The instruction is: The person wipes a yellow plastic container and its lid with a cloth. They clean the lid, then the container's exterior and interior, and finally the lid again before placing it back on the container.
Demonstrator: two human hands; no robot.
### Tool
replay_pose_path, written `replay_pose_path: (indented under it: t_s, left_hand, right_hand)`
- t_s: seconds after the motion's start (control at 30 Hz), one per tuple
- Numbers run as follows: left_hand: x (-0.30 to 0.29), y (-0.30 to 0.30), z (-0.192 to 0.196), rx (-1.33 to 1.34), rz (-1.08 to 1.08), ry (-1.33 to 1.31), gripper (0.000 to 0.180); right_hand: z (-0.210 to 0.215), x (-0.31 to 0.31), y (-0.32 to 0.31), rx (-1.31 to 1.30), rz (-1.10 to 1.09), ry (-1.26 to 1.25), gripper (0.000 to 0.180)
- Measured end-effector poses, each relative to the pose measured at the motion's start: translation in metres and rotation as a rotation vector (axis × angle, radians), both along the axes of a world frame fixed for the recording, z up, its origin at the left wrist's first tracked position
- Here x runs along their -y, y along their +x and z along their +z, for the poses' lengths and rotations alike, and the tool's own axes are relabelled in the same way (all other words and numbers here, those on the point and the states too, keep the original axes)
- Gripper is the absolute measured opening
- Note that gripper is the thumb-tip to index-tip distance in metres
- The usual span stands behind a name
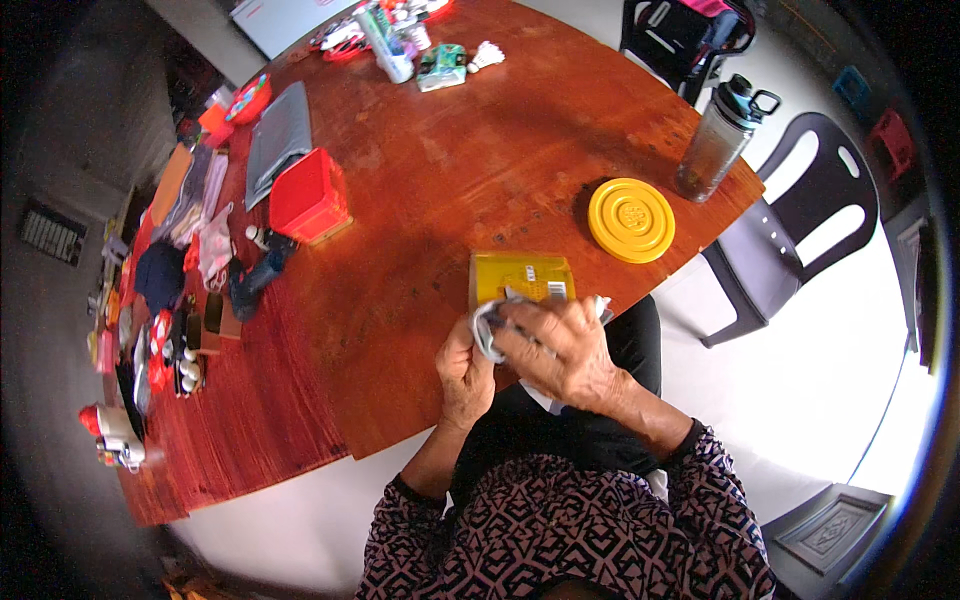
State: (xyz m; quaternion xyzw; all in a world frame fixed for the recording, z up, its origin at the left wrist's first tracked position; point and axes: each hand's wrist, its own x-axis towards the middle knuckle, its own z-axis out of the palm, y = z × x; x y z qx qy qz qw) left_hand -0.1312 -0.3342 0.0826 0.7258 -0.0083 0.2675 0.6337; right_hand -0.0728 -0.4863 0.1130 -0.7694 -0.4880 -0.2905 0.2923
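Both hands are close together at the near edge of the wooden table. My left hand (467,380) is closed, pinching a crumpled grey-white piece (487,333) that looks like thin cloth or film. My right hand (565,350) is curled over the same piece from the right, its fingers slightly blurred. The piece is mostly hidden by the fingers, so its kind is unclear. Just beyond the hands is a yellow container (520,273) with a pale label, its near part covered by them. A round yellow lid (632,220) lies flat to the right.
A grey bottle (717,140) stands near the table's right corner, by a dark plastic chair (800,220). To the left sit a red box (309,196), a grey folded sheet (279,135) and piled clutter. A shuttlecock (486,56) and small packages lie at the far edge.
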Motion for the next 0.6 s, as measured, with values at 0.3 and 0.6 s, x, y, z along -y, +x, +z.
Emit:
replay_pose_path:
  t_s: [0.3,0.6]
  left_hand:
    - [-0.012,0.006,-0.029,-0.141,0.075,-0.314,0.024]
    - [-0.011,-0.005,-0.041,-0.174,0.014,-0.485,0.036]
  right_hand:
    - [-0.039,-0.01,0.051,-1.072,0.07,0.546,0.034]
    - [-0.05,-0.004,-0.009,-0.587,0.223,0.455,0.053]
